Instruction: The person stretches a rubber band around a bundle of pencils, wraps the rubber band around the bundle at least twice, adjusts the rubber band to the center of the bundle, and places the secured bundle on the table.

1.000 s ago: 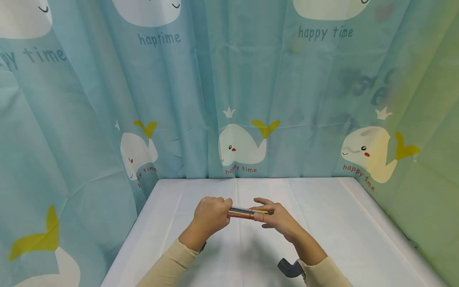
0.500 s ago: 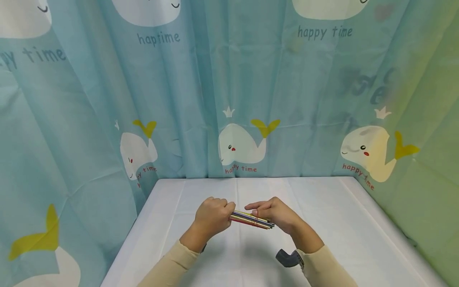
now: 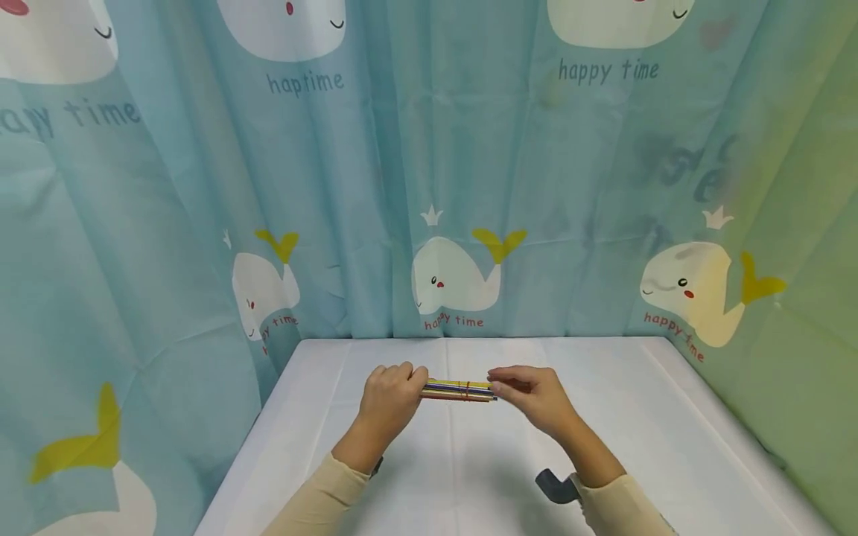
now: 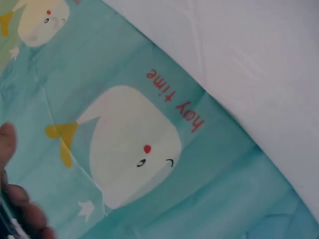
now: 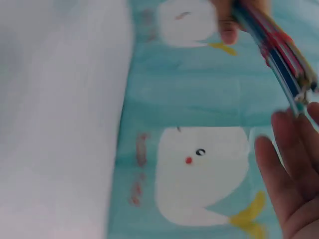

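Pencils [image 3: 444,389]: bound by a red band [image 3: 468,390], hung over the white table [image 3: 623,424], gripped and partly hidden in the curled left hand [image 3: 391,396]. By their far ends, saw the right hand [image 3: 538,397] with fingers loosely extended, gripping nothing; could not tell whether touching.

Both sleeves [image 3: 318,497] are beige (with a dark, bent piece [image 3: 555,488] at the right cuff [image 3: 603,491]).
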A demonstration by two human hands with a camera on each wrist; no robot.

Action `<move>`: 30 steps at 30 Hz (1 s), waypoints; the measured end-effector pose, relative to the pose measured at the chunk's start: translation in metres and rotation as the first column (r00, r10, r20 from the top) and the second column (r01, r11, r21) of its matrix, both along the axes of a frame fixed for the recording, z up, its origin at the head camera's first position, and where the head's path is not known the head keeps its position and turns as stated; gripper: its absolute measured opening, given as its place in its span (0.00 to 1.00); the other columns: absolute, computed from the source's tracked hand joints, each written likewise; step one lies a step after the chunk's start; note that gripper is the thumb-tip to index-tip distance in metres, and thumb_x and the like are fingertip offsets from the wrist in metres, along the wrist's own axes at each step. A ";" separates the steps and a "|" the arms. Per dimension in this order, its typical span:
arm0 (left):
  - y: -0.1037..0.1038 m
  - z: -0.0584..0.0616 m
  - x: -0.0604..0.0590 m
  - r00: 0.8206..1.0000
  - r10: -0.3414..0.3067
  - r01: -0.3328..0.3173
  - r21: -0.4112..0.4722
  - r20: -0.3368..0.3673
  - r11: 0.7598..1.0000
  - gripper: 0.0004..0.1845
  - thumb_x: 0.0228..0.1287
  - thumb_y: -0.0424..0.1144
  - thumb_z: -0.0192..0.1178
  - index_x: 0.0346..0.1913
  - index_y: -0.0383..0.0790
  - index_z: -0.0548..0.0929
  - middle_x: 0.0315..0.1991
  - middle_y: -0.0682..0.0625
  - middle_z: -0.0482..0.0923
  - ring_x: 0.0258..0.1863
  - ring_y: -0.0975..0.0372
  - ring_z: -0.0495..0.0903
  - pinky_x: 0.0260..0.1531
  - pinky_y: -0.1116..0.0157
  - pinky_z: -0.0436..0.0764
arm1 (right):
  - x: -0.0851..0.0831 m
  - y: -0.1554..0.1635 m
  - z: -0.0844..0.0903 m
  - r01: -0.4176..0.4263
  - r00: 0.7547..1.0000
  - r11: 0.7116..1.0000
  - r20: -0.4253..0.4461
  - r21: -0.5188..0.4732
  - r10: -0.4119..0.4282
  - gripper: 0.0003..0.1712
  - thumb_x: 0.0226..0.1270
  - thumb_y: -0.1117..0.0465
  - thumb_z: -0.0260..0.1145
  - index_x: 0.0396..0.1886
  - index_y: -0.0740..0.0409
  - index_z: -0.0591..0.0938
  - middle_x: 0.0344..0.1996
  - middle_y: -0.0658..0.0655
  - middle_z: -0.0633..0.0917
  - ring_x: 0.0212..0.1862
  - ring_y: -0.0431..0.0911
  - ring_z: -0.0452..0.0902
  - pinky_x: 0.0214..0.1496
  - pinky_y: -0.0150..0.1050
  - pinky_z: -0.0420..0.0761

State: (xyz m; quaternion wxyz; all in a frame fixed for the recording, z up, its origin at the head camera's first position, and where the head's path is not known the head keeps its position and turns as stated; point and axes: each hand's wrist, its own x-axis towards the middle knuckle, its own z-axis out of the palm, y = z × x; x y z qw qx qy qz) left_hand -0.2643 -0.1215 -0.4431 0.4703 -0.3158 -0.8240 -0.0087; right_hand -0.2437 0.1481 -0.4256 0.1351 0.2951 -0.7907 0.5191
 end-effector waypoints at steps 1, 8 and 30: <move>0.000 -0.001 0.000 1.000 0.010 -0.010 0.005 0.004 1.000 0.15 0.46 0.37 0.76 0.27 0.43 0.76 0.17 0.51 0.71 0.11 0.60 0.70 0.13 0.67 0.58 | 0.002 0.001 0.000 0.034 0.988 0.989 -0.154 0.146 -0.011 0.17 0.57 0.61 0.74 0.45 0.63 0.86 0.42 0.54 0.87 0.41 0.42 0.84 0.43 0.38 0.82; 0.013 -0.003 0.000 0.995 0.097 -0.096 -0.050 0.014 0.994 0.17 0.44 0.39 0.77 0.32 0.44 0.77 0.20 0.50 0.75 0.17 0.56 0.76 0.18 0.63 0.65 | 0.001 -0.009 0.005 0.400 0.649 0.796 -0.754 0.455 0.104 0.26 0.42 0.61 0.82 0.43 0.64 0.86 0.38 0.56 0.86 0.38 0.47 0.84 0.43 0.40 0.81; 0.036 -0.011 0.001 0.986 0.166 -0.167 -0.040 -0.020 0.985 0.12 0.50 0.33 0.67 0.27 0.43 0.71 0.19 0.50 0.67 0.19 0.57 0.68 0.22 0.62 0.63 | -0.003 -0.012 -0.002 0.438 0.619 0.788 -0.781 0.432 0.083 0.23 0.41 0.64 0.82 0.39 0.69 0.85 0.33 0.57 0.86 0.33 0.47 0.84 0.38 0.38 0.82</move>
